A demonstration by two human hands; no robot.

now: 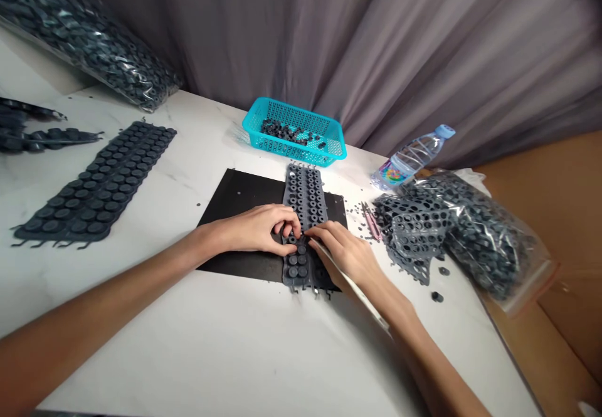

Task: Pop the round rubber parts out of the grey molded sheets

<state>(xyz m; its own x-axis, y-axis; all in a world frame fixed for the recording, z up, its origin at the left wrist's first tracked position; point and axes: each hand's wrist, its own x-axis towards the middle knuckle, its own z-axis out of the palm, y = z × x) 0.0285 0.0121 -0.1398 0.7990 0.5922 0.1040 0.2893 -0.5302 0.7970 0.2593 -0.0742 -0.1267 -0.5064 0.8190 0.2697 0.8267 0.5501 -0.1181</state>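
Both hands are down on the grey rubber strip of round studs [306, 199], which lies mid-bench across the flat black mat [237, 200], its length running from the near edge toward the far edge. My left hand [258, 230] is curled tight, fingertips pinching the strip at one row of studs. My right hand [347, 253] meets it there with its fingers bent down onto the strip; I can't tell whether it actually grips anything. A thin pale rod [371, 307] runs under that hand and wrist.

Past the strip, toward the far edge, sits the teal plastic mesh basket [254, 130] with dark loose studs inside. Over to the right there's a clear water bottle with a blue cap [416, 152] and small pink-handled snips [371, 224]. Beside the snips are punched-out grey webbing sheets [409, 232], piled against a clear bag of grey parts [489, 241] at the right edge. Out toward the left edge lies a wide grey sheet of uncut studs [98, 182], with another filled clear bag [84, 34] in the far left corner. The white bench [197, 348] lies bare in front of me.
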